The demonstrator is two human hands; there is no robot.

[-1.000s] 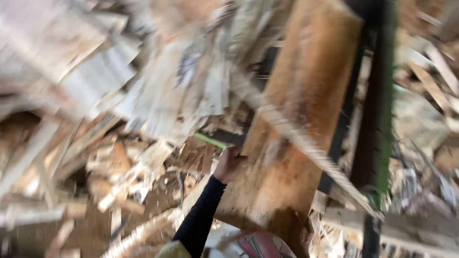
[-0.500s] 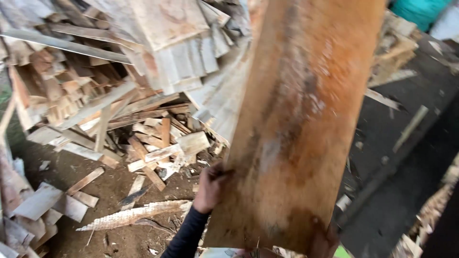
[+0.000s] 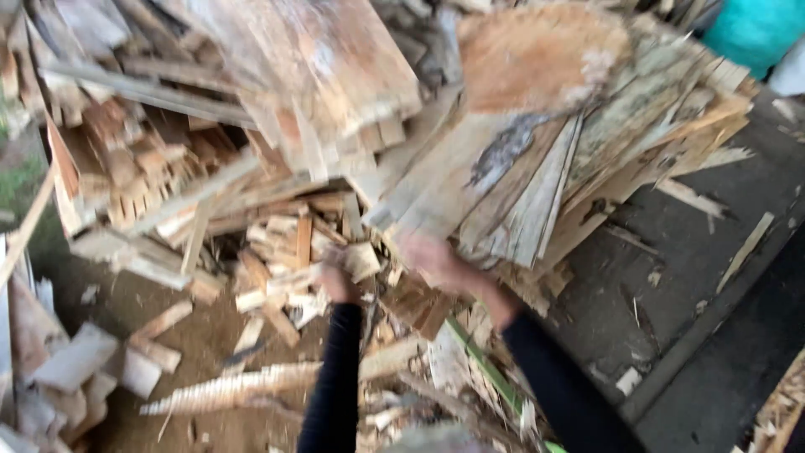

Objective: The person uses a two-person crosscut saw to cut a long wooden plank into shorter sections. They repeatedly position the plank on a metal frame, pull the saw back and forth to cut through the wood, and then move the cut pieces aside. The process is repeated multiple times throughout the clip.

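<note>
Head view looks down on two hands of ours, both in black sleeves, raised toward a heap of scrap wood. Our left hand (image 3: pixel 338 281) sits at the foot of the heap among short offcuts (image 3: pixel 285 243); it looks curled, but blur keeps us from telling whether it grips anything. Our right hand (image 3: pixel 440 262) is just beside it, fingers spread and loose, touching or nearly touching the lower end of the big slab (image 3: pixel 520 117); we cannot tell which.

We count one such slab. It is broad, pale tan with an orange-brown rounded top and a grey-black stain near its middle. Its long axis runs from low left, by our right hand, up to the right, where the rounded end points away from us. It lies on top of the heap, leaning over a fan of thin grey planks (image 3: pixel 587 168) that splay the same way; these are too many and too blurred to count.

One long splintered strip (image 3: pixel 243 387) lies on the dirt floor (image 3: pixel 201 335), running left to right below our left hand. One thin green strip (image 3: pixel 486 369) slants between our forearms. One turquoise object (image 3: pixel 755 29) shows at the top right corner, well apart from the hands.
</note>
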